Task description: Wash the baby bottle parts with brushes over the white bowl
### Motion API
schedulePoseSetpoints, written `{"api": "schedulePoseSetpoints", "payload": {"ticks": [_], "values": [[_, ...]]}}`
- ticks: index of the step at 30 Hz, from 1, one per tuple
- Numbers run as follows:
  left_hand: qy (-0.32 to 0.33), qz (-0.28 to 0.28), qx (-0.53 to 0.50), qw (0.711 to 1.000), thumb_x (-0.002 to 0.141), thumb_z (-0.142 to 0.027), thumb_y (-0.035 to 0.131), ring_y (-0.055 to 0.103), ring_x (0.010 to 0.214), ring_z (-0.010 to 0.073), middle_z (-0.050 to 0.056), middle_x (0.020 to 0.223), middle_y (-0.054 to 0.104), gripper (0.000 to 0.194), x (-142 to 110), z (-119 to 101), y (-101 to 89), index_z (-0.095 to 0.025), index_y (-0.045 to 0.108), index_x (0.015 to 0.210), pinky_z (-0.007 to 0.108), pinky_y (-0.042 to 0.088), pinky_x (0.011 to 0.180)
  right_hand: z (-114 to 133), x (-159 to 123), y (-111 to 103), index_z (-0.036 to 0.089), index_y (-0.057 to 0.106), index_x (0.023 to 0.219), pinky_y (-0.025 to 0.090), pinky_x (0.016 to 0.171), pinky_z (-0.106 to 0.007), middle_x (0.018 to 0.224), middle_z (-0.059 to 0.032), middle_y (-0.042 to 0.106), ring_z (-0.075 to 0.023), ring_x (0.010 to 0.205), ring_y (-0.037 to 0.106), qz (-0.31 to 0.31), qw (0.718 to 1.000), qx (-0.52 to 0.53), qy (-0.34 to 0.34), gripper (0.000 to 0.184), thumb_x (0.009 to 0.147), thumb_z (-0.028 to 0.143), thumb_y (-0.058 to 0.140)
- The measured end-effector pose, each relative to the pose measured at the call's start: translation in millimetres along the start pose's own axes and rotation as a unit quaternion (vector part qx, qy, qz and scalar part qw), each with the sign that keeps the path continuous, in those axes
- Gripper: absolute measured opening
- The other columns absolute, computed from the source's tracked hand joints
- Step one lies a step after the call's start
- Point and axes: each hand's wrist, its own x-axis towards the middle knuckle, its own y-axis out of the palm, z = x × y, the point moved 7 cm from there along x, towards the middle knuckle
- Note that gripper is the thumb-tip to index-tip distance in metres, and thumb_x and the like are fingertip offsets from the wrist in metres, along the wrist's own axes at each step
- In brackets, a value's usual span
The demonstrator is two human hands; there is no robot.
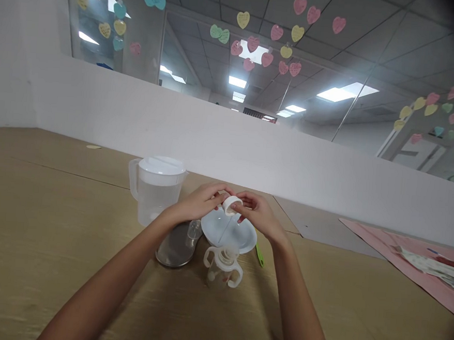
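Fingers (pixel 219 198) of left hand (pixel 198 201) and right hand (pixel 262 213), over the pale-blue bowl (pixel 243 237) with the two-handled baby bottle (pixel 224 267) on its near side, clamp a white screw collar (pixel 228 206), best held steady lest its thin straw (pixel 225 230) bend.

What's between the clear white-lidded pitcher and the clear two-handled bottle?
In the head view, a grey oval metallic tray bearing a small clear plastic cap; the left forearm crosses above.
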Motion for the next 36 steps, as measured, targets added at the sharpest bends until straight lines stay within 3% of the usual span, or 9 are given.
{"api": "schedulePoseSetpoints", "payload": {"ticks": [2,5,13,22,36], "values": [[0.018,-0.045,0.027,0.998,0.084,-0.037,0.04,0.055,0.087,0.0161,0.006,0.101,0.059,0.03,0,-4,-3.6,-0.02,0.058,0.1,0.027,0.045,0.074,1,1,-5,0.014,0.06,0.082,0.046,0.045,-0.022,0.073,-0.0036,0.061,-0.0131,0.064,0.056,-0.038,0.999,0.008,0.007,0.026,0.068,0.036,0.064],[0.025,-0.048,0.054,0.997,0.081,-0.04,0.045,0.056,0.085,0.0163,0.005,0.101,0.06,0.029,-1,-8,-0.9,-0.022,0.06,0.099,0.029,0.045,0.075,2,1,-8,0.013,0.061,0.076,0.045,0.043,-0.021,0.066,-0.0025,0.059,-0.0121,0.058,0.054,-0.068,0.998,0.014,0.012,0.029,0.063,0.037,0.068],[0.026,-0.081,0.033,0.996,0.081,-0.041,0.046,0.056,0.084,0.0153,0.005,0.097,0.057,0.03,3,-2,-3.3,-0.022,0.06,0.099,0.029,0.045,0.077,8,-3,-5,0.015,0.06,0.088,0.047,0.043,-0.022,0.073,-0.0038,0.06,-0.013,0.061,0.057,-0.044,0.998,0.047,0.006,0.032,0.068,0.04,0.063],[0.011,-0.14,0.027,0.99,0.077,-0.042,0.05,0.054,0.08,0.0155,0.004,0.087,0.057,0.027,-2,-13,-5.3,-0.018,0.06,0.085,0.027,0.045,0.07,17,-6,-3,0.015,0.058,0.08,0.044,0.039,-0.021,0.064,-0.0007,0.057,-0.0112,0.053,0.054,-0.112,0.992,0.05,-0.029,0.028,0.07,0.041,0.059],[0.0,-0.154,-0.012,0.988,0.076,-0.034,0.051,0.052,0.067,0.0112,0.0,0.074,0.052,0.018,-5,-17,-4.5,-0.017,0.056,0.075,0.022,0.042,0.059,21,-8,-1,0.016,0.055,0.07,0.041,0.037,-0.018,0.059,0.0016,0.052,-0.0081,0.049,0.049,-0.143,0.987,0.046,-0.053,0.021,0.069,0.036,0.06]]}}
